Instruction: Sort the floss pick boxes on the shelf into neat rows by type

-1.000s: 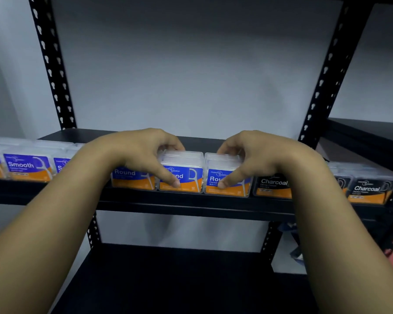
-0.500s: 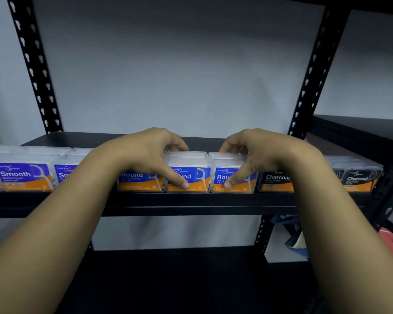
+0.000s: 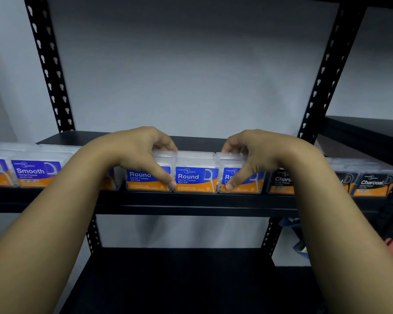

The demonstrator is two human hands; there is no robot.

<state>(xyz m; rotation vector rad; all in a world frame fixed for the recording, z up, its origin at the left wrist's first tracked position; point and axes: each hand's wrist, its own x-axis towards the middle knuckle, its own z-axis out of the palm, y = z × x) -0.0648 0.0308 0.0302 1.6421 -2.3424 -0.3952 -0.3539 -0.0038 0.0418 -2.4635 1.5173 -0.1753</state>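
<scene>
Round floss pick boxes (image 3: 196, 179) sit three abreast at the shelf's (image 3: 191, 203) near edge, between Smooth boxes (image 3: 35, 172) left and Charcoal boxes (image 3: 372, 184) right. The left hand (image 3: 138, 152) grasps the left Round box and the right hand (image 3: 256, 155) the right one, thumbs on the fronts, likely squaring the row.

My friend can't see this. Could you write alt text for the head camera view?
Two bare hands, left hand and right hand, grip the outer blue Round boxes in a front row of three on a black shelf, between Smooth boxes and Charcoal boxes.

blue-and-orange round boxes (image 3: 196, 179), black shelf (image 3: 191, 203)
</scene>
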